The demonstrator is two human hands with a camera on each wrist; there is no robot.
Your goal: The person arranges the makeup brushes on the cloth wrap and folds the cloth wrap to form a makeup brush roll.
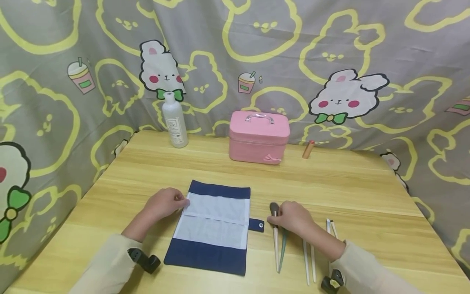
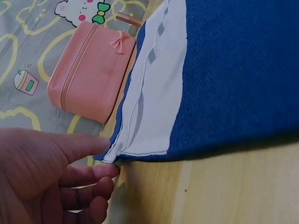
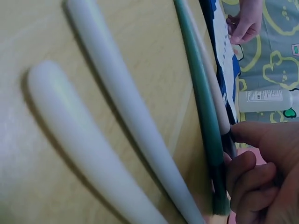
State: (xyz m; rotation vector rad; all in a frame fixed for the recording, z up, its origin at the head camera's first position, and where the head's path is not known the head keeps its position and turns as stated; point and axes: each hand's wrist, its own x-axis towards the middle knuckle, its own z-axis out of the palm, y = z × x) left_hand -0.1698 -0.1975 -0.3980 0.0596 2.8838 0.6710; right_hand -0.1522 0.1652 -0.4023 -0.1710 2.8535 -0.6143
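A navy and white fabric brush roll (image 1: 216, 206) lies unfolded on the table, its snap strap (image 1: 256, 225) pointing right. At the roll's upper left edge, my left hand (image 1: 163, 204) pinches the cloth; the left wrist view has the thumb above and the index finger below. My right hand (image 1: 295, 218) pinches a makeup brush (image 1: 277, 249) with a pale handle and dark bristles near its head. Close beside it lies a green makeup brush (image 3: 201, 84), its head partly behind the fingers. White-handled brushes (image 3: 117, 84) lie further right, partly under the right forearm.
At the back stand a white bottle (image 1: 174, 120) and a pink vanity case (image 1: 258, 136) with a handle. An orange-brown tube (image 1: 308, 150) lies right of the case. A cartoon-print curtain (image 1: 205, 36) encloses the wooden table (image 1: 352, 183).
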